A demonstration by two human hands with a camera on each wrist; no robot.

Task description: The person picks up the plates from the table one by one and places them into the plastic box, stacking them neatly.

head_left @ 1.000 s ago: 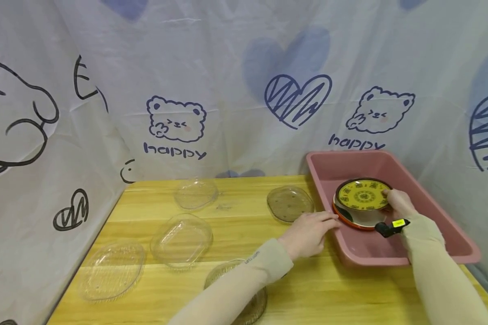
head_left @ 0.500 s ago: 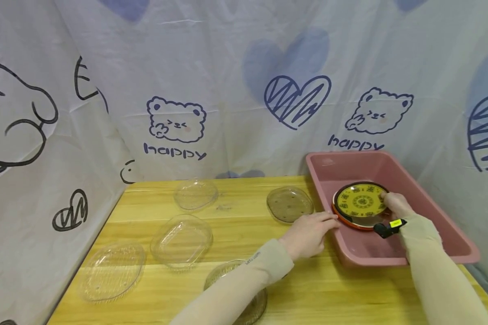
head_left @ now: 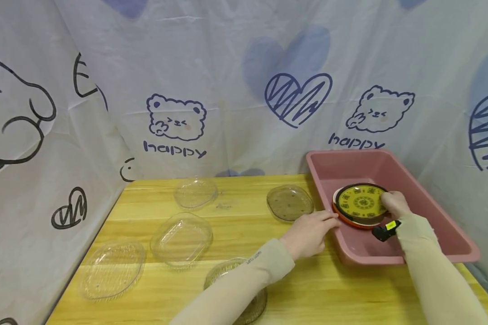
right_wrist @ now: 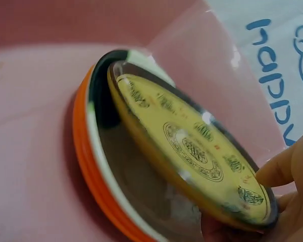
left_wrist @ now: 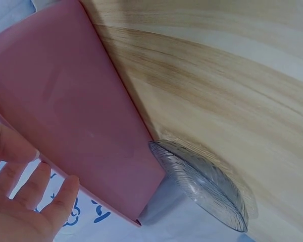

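A yellow plate (head_left: 362, 201) with a dark rim and black motifs is tilted over a stack of orange-edged plates (right_wrist: 91, 166) inside the pink tub (head_left: 390, 260). My right hand (head_left: 396, 203) pinches the yellow plate by its right edge, thumb on top and fingers beneath. In the right wrist view, the plate's far edge lies at the inside of the pale-rimmed top plate of the stack; its near side is raised. My left hand (head_left: 311, 234) rests its fingertips at the tub's left rim, fingers relaxed. In the left wrist view, the hand (left_wrist: 30, 196) lies beside that rim.
Several see-through dishes stand on the wooden table: a smoky dish (head_left: 290, 204) beside the tub, clear dishes (head_left: 181, 239) at the left, and a ribbed smoky dish (head_left: 255, 307) partly hidden under my left forearm. A printed curtain (head_left: 236, 90) hangs behind.
The yellow plate has been lowered slightly and now covers more of the stack beneath, with my right hand moving along with it. My left hand stays at the rim.
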